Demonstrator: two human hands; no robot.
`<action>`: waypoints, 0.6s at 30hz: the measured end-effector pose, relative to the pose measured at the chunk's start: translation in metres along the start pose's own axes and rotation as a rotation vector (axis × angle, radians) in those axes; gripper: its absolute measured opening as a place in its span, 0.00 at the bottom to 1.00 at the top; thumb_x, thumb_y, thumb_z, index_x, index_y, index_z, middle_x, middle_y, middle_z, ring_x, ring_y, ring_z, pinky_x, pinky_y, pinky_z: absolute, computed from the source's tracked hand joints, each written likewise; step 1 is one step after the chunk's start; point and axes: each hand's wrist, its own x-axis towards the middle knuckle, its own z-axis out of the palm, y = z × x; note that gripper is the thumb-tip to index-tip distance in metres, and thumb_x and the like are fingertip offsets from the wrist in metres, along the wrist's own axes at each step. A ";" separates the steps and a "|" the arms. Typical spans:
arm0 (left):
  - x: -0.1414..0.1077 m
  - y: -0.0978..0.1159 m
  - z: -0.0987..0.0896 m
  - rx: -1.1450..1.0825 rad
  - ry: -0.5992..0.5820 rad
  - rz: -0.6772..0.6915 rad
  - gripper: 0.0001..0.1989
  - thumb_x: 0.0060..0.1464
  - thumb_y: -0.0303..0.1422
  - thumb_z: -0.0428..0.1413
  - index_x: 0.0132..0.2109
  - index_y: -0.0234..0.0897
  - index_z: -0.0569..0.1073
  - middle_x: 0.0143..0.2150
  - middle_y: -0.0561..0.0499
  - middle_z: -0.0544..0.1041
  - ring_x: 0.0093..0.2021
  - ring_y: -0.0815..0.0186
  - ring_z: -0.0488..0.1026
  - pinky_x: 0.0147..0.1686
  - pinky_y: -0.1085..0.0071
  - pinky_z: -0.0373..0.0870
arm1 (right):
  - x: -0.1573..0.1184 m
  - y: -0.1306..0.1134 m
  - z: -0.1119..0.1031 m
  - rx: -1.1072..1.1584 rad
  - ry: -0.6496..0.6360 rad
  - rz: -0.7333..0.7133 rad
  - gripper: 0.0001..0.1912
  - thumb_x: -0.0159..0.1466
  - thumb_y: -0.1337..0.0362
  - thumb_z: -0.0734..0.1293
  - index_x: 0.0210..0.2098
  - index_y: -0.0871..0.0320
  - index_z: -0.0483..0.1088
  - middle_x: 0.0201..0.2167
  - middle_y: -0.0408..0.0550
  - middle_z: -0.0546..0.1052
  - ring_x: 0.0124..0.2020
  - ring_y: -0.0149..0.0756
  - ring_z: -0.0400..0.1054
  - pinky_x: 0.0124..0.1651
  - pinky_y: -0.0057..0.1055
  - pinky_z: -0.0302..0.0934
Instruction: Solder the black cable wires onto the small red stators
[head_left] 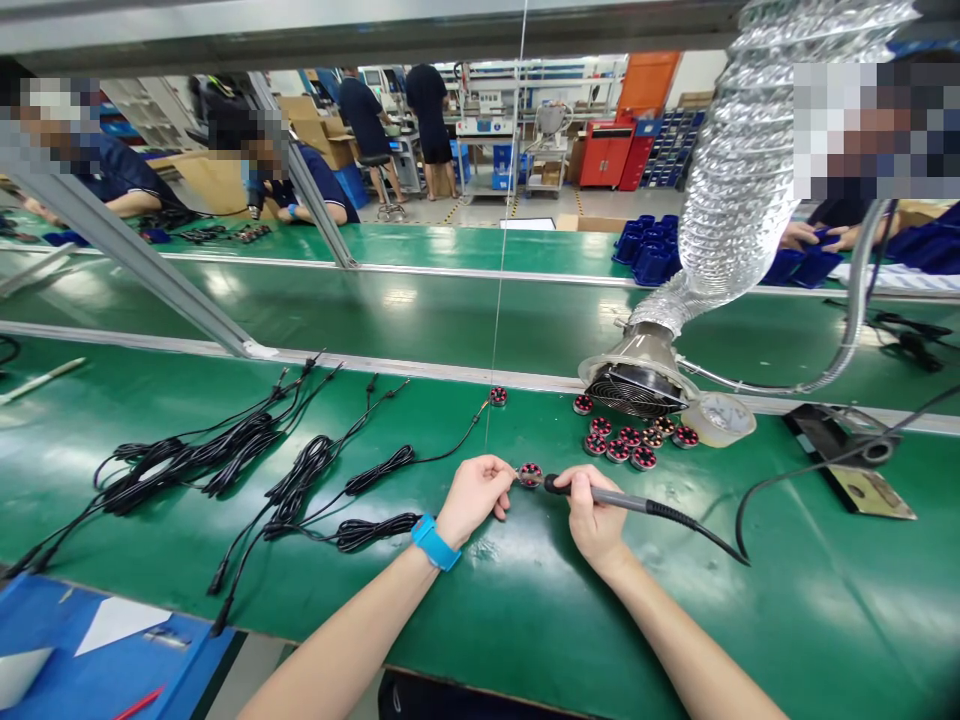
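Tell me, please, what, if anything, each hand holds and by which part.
The right hand holds a soldering iron by its handle's front; what the left hand holds, if anything, is unclear.

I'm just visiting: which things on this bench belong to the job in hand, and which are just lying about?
Seem to belong:
- corded pen-like tool, held in the right hand
- small round part at the left hand's fingertips
- similar round parts
- coiled black cables

Seem just lying about:
- pale stick
- white paper
- red pen-like item
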 end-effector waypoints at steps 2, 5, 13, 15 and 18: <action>0.000 -0.001 0.000 -0.001 0.002 -0.002 0.09 0.50 0.35 0.57 0.30 0.33 0.70 0.15 0.55 0.69 0.13 0.73 0.64 0.13 0.78 0.62 | -0.001 0.003 0.000 0.027 0.015 0.046 0.20 0.69 0.59 0.57 0.25 0.57 0.72 0.21 0.43 0.72 0.19 0.31 0.63 0.23 0.28 0.57; 0.001 -0.003 -0.001 -0.003 0.001 -0.002 0.08 0.50 0.35 0.57 0.30 0.33 0.70 0.16 0.55 0.69 0.13 0.73 0.64 0.13 0.78 0.62 | -0.003 0.007 0.001 0.083 0.066 0.120 0.20 0.70 0.57 0.57 0.26 0.58 0.72 0.21 0.43 0.71 0.18 0.30 0.61 0.22 0.27 0.55; 0.003 -0.003 -0.001 0.016 -0.001 0.005 0.07 0.50 0.33 0.56 0.31 0.32 0.71 0.16 0.55 0.70 0.13 0.73 0.64 0.13 0.78 0.63 | -0.002 0.010 0.002 0.155 0.115 0.182 0.20 0.69 0.55 0.58 0.26 0.58 0.71 0.21 0.42 0.70 0.17 0.29 0.58 0.21 0.28 0.54; 0.002 -0.003 -0.001 0.017 0.001 0.007 0.07 0.50 0.33 0.56 0.31 0.32 0.71 0.16 0.55 0.70 0.13 0.73 0.64 0.13 0.78 0.63 | -0.003 0.011 0.002 0.154 0.110 0.179 0.20 0.69 0.56 0.58 0.26 0.59 0.71 0.22 0.43 0.70 0.17 0.29 0.59 0.22 0.27 0.54; 0.001 -0.003 -0.002 0.016 -0.003 0.008 0.08 0.51 0.34 0.56 0.31 0.32 0.71 0.16 0.55 0.70 0.13 0.73 0.64 0.14 0.78 0.63 | -0.003 0.011 0.002 0.138 0.107 0.159 0.20 0.70 0.56 0.58 0.26 0.58 0.71 0.22 0.43 0.70 0.19 0.30 0.61 0.22 0.27 0.55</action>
